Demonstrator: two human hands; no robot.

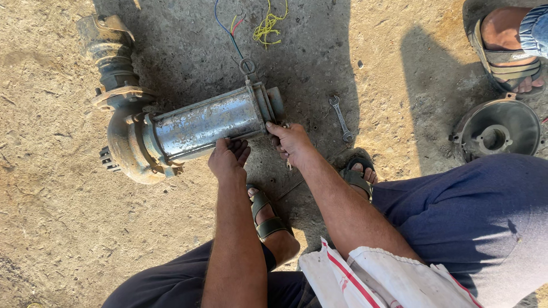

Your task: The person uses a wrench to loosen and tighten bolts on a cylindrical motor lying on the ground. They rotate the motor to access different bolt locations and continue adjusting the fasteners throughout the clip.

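A submersible pump [188, 128] lies on its side on the dirt ground, its shiny metal cylinder running from a rusty curved housing on the left to a flanged end cap on the right. My left hand [228, 159] presses its fingers against the lower side of the cylinder. My right hand [292, 142] grips the lower edge of the end cap flange, with a small metal piece showing under its fingers. Coloured wires [251, 25] run out of the cap's top ring.
A spanner [341, 118] lies on the ground right of the pump. A round metal cover [496, 134] sits at the far right, next to another person's sandalled foot [511, 48]. My sandalled feet [265, 217] and a white sack [377, 279] are below.
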